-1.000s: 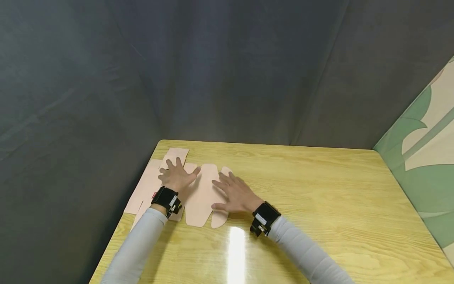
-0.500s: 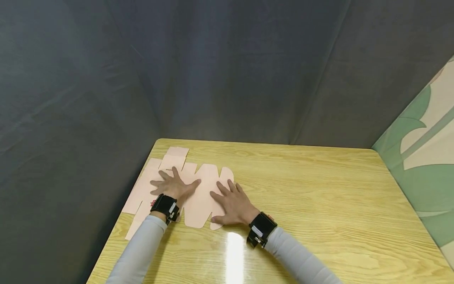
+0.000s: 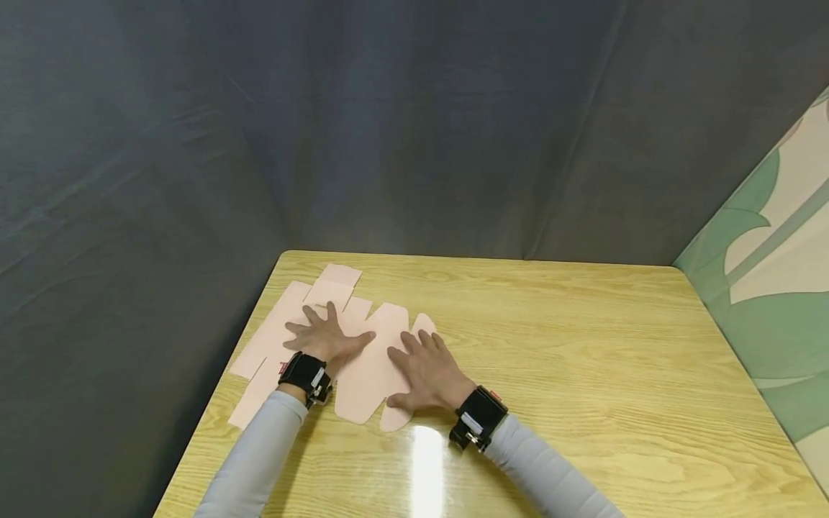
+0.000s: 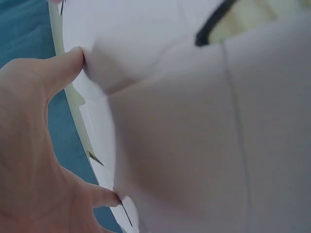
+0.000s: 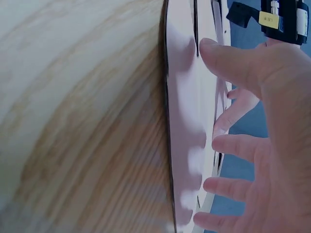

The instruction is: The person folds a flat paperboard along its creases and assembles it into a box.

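A pale pink die-cut cardboard box blank [image 3: 369, 378] lies flat at the left of the wooden table, with slots and rounded flaps along its edges. My left hand [image 3: 324, 338] rests on its middle with the fingers spread. On the flaps at its right end lies my right hand [image 3: 430, 374], its fingers spread too. In the left wrist view, the thumb and a finger of the left hand [image 4: 34, 126] touch the blank [image 4: 170, 160], which fills most of the picture. The right wrist view has the fingertips of the right hand [image 5: 286, 131] on the blank [image 5: 182, 102].
The wooden table [image 3: 583, 374] extends far to the right of the blank. A dark grey curtain [image 3: 414, 129] hangs behind it and along the left side. Fabric with a green leaf pattern [image 3: 764, 309] is at the right. Each wrist wears a black strap with a camera.
Both hands have come down and drawn slightly nearer. Since half a second ago the blank has turned slightly clockwise under them, its far end shifting right. The fingers stay spread.
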The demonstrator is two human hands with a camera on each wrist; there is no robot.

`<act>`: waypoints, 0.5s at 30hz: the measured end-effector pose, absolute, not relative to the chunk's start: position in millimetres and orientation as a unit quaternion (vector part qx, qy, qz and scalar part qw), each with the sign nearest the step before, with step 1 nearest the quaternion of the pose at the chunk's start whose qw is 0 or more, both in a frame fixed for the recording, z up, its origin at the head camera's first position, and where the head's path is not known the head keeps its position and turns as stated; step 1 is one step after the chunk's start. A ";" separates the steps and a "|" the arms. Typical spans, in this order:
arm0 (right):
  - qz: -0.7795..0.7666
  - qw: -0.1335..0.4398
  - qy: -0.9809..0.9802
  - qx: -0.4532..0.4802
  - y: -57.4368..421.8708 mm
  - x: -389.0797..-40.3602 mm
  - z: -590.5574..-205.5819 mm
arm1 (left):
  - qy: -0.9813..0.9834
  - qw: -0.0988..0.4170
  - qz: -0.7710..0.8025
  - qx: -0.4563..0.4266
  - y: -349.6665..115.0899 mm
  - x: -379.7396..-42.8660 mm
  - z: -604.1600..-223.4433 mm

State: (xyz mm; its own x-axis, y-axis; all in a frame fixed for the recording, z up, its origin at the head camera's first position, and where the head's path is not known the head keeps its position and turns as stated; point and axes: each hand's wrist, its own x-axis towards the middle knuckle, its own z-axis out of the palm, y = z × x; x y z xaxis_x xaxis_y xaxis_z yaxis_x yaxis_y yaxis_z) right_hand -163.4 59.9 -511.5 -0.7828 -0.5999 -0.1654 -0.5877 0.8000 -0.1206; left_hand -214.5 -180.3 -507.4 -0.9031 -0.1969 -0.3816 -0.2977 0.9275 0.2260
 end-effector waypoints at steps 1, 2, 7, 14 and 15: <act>-0.034 0.097 0.944 -0.314 61.1 -163.7 -511.2 | 0.967 0.176 0.137 -0.123 -178.3 -214.2 -507.6; -0.036 0.098 0.944 -0.313 62.4 -163.7 -511.0 | 0.968 0.176 0.135 -0.119 -176.3 -214.4 -508.0; -0.047 0.096 0.944 -0.313 67.7 -165.0 -510.8 | 0.971 0.172 0.132 -0.101 -164.6 -213.6 -508.6; -0.054 0.103 0.946 -0.304 73.4 -166.0 -509.7 | 0.973 0.178 0.125 -0.081 -151.1 -213.1 -510.4; -0.052 0.099 0.946 -0.303 74.2 -166.3 -509.7 | 0.973 0.177 0.126 -0.078 -149.3 -213.0 -510.2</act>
